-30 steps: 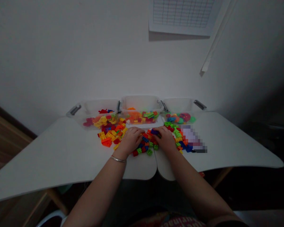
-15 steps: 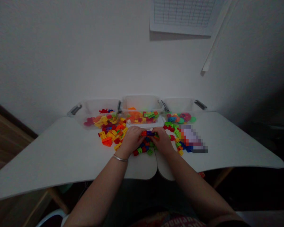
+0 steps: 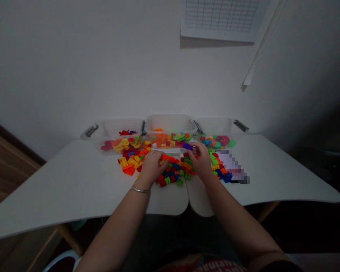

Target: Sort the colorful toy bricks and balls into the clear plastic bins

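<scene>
My right hand (image 3: 201, 160) pinches a purple toy brick (image 3: 187, 146) between thumb and fingertips, in front of the middle bin. Lower and to the left, my left hand (image 3: 153, 166) has its thumb and fingers curled around an orange-red toy brick (image 3: 166, 157). Beneath and between both hands lies a loose pile of small bricks (image 3: 174, 172) in red, green, blue and orange. Yellow and orange bricks (image 3: 130, 164) lie to the left of my left hand. Green, orange and blue bricks (image 3: 217, 164) lie right of my right hand.
Along the wall stand three clear bins: the left bin (image 3: 109, 126), the middle bin (image 3: 170, 122) and the right bin (image 3: 215, 124), all with colourful pieces inside. A blurred flat object (image 3: 232, 166) lies on the right of the white table (image 3: 277, 170). Paper hangs above.
My hands have moved apart. My right hand has carried the purple brick up toward the middle bin, away from the orange-red one; my left hand has shifted slightly left.
</scene>
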Demonstrator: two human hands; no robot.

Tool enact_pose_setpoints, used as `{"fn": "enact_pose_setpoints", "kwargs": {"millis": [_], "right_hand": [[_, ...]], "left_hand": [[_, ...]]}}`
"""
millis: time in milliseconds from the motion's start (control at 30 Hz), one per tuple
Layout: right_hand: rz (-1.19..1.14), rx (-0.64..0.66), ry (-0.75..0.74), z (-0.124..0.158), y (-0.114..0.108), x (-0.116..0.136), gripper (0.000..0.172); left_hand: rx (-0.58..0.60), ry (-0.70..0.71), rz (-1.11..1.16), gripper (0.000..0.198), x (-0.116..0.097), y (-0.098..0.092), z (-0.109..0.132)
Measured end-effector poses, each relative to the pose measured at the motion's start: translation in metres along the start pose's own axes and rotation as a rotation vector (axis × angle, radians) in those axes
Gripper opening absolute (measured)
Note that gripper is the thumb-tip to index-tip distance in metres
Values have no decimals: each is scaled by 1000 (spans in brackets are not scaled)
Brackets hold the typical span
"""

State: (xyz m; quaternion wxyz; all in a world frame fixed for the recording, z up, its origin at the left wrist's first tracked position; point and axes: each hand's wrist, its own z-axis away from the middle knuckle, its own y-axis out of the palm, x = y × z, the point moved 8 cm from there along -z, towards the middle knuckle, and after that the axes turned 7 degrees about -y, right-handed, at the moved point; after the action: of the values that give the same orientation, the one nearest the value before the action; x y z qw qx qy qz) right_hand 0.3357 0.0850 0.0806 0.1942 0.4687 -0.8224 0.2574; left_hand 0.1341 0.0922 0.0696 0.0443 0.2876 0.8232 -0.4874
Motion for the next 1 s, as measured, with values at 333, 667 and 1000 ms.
{"fn": "enact_pose_setpoints", "kwargs": {"millis": [333,667,1000], "right_hand": [[249,49,-68,-72,9,-1,32],[516,312,-155,-60,46,4,42],[361,241,-196,-41,41,12,47]], "left_hand": [[40,-84,-41,30,8,2,3],[16,-103,-105,30,5,-3,3],[-44,-46,-114,34,6,-5,2]]}}
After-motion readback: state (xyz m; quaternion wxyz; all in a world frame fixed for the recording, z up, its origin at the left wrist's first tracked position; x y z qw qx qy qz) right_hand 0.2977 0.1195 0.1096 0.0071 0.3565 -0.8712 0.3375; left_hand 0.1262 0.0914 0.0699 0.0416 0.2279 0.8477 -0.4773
